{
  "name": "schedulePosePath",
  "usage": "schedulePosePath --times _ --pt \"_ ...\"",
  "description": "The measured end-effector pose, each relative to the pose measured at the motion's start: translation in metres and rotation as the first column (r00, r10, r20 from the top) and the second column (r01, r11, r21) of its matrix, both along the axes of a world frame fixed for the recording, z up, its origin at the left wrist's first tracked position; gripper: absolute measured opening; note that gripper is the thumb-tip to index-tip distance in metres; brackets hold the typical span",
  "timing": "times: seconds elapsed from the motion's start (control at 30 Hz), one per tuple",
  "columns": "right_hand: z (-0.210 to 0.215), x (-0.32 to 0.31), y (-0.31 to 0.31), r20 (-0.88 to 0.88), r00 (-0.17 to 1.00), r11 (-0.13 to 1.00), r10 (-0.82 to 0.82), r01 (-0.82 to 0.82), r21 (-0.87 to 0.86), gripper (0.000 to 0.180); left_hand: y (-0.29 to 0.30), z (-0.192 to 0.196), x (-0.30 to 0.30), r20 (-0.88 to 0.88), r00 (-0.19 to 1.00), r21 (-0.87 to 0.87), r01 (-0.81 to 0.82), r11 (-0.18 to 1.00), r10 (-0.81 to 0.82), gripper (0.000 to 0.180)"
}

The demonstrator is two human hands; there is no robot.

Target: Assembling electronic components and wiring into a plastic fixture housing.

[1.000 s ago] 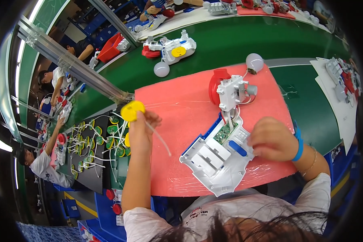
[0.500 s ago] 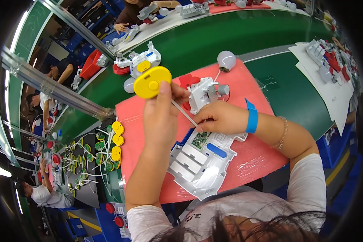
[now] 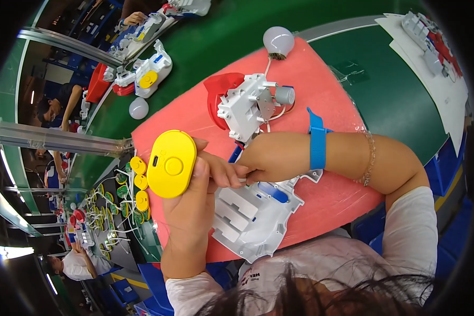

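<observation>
My left hand [image 3: 197, 174] grips a yellow rounded module [image 3: 171, 164] with a round button and a small slot, thumb against its edge. The fingers of my right hand [image 3: 266, 158], a blue strap on its wrist, are pinched together beside my left fingertips. A short bit of white cable [image 3: 243, 180] shows between the two hands; most of it is hidden. Under my hands lies a white plastic housing half [image 3: 263, 226] with pale pads and a blue part. Beyond it sits a white mechanism [image 3: 247, 108] with a grey motor [image 3: 285, 95] and a red part [image 3: 216, 100].
A pink mat [image 3: 321, 89] covers the bench. A bulb-shaped white part [image 3: 278, 41] rests at its far edge. Yellow modules [image 3: 141, 200] and green boards with white cables lie on the left. Another assembly [image 3: 152, 71] sits on the green belt. Other people work at the left.
My left hand has brought the yellow module lower, to the left and closer to me. My two hands' fingers have come together, and the cable stretch between them is now mostly hidden.
</observation>
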State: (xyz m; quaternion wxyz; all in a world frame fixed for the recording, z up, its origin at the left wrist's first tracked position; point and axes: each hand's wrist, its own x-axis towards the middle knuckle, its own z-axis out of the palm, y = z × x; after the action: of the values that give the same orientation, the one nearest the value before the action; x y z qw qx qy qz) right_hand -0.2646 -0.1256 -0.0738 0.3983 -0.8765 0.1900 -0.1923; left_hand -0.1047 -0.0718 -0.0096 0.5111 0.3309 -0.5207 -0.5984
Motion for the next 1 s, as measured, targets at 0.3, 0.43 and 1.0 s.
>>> schedulePosePath --times 0.3,0.43,1.0 --pt "-0.008 0.005 0.005 -0.059 0.998 0.969 0.006 -0.020 -0.245 0.014 -0.002 -0.006 0.010 0.093 0.987 -0.063 -0.126 0.990 0.131 0.026" --pt "-0.008 0.004 0.006 0.006 1.000 0.960 -0.018 0.019 -0.279 0.014 -0.003 -0.007 0.012 0.106 0.985 -0.080 -0.129 0.988 0.137 0.025" --pt "-0.008 0.002 0.005 -0.015 1.000 0.957 0.017 -0.020 -0.289 0.012 -0.005 -0.018 0.019 0.095 0.990 -0.171 -0.082 0.982 0.100 0.027"
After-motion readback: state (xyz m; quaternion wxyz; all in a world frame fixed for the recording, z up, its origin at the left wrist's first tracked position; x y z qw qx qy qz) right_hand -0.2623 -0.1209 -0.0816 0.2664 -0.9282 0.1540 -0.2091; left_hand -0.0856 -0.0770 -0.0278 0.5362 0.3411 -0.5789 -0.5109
